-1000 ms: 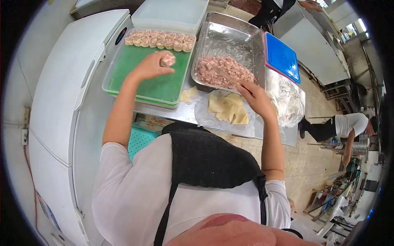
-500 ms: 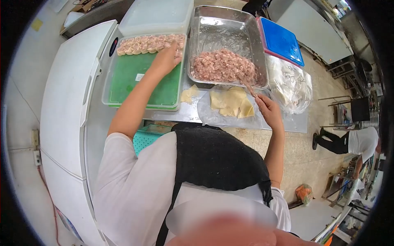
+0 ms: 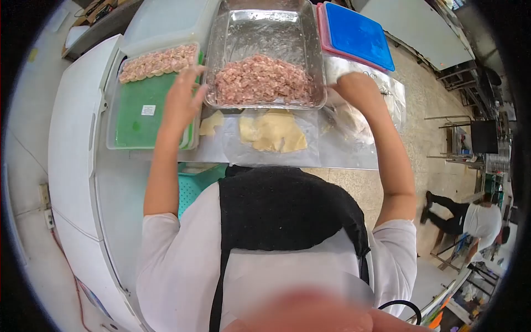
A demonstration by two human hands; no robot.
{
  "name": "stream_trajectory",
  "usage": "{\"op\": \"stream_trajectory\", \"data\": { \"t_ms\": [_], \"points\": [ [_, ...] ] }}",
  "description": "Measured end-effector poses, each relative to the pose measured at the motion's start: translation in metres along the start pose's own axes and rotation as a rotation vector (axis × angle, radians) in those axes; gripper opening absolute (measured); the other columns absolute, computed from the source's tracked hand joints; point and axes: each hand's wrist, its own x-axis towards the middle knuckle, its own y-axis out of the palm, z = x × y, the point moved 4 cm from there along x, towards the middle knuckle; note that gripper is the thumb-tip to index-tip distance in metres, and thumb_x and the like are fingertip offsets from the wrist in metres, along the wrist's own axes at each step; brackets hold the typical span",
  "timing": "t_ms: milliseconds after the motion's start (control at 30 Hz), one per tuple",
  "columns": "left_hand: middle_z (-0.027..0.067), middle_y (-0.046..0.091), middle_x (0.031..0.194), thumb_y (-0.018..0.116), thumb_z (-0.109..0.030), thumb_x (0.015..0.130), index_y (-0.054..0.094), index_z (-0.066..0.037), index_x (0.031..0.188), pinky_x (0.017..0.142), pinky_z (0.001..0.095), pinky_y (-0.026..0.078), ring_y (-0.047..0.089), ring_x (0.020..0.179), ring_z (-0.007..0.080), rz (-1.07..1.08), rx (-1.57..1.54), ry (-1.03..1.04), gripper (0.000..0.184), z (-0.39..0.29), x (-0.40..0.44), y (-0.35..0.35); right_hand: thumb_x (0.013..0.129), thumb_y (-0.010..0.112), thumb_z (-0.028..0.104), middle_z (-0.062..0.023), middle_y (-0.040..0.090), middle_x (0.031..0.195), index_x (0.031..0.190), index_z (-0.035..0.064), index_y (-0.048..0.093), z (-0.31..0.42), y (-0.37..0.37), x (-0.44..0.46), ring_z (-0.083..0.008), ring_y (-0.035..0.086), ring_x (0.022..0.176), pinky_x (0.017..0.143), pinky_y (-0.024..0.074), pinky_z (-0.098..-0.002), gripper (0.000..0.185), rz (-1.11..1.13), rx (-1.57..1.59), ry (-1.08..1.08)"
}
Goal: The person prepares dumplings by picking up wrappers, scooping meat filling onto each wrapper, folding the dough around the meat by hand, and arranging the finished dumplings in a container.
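My left hand (image 3: 183, 98) is over the right side of a clear plastic container with a green base (image 3: 130, 113), its fingers apart and near the metal tray (image 3: 265, 19). Shaped dumplings (image 3: 160, 62) topped with minced meat stand in rows at the container's far end. A heap of minced meat (image 3: 263, 80) lies in the near half of the tray. My right hand (image 3: 358, 91) is curled closed just beyond the tray's right edge, over a clear plastic bag (image 3: 354, 124). What its fingers hold, if anything, is hidden.
Yellow dough wrappers (image 3: 274, 131) lie on plastic in front of the tray, with a smaller wrapper piece (image 3: 211, 123) to their left. A blue lid (image 3: 358, 36) is at the back right. A white fridge (image 3: 72, 144) stands left; a person (image 3: 478, 224) is at the right.
My left hand has drawn back from the dumplings, fingers now spread. My right hand has moved up and right, away from the meat; the stick-like utensil it held is no longer visible. The view has shifted.
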Motion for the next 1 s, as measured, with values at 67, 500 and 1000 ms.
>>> {"op": "stream_trajectory", "data": {
  "t_ms": [67,500,1000],
  "points": [
    [0.0178,0.057,0.116,0.060,-0.014,0.085,0.059,-0.009,0.116,0.085,0.0414,0.047,0.058,0.099,0.0329,0.055,-0.146,0.027,0.031,-0.015,-0.020,0.042,0.083,0.057,0.026,-0.0166,0.065,0.071,0.069,0.0051,0.068,0.003,0.022,0.027,-0.0333,0.065,0.069,0.060,0.0506,-0.0435,0.027,-0.075,-0.007,-0.073],
    [0.0125,0.061,0.097,0.065,-0.027,0.081,0.065,-0.005,0.092,0.076,0.0419,0.045,0.057,0.092,0.0325,0.141,0.174,0.140,0.025,-0.037,-0.075,0.182,0.073,0.057,0.010,-0.0135,0.066,0.069,0.072,0.0062,0.069,0.025,0.048,0.028,-0.0287,0.067,0.065,0.054,0.0527,-0.0398,0.012,-0.166,0.062,-0.358],
    [0.0070,0.066,0.103,0.058,-0.016,0.091,0.065,0.000,0.104,0.080,0.0287,0.049,0.063,0.091,0.0148,-0.039,-1.451,-0.483,0.022,-0.013,-0.073,0.111,0.077,0.057,0.013,-0.0145,0.067,0.070,0.071,0.0064,0.070,0.052,0.037,0.021,-0.0285,0.068,0.066,0.056,0.0537,-0.0410,0.016,-0.060,0.046,-0.440]
  ]
}}
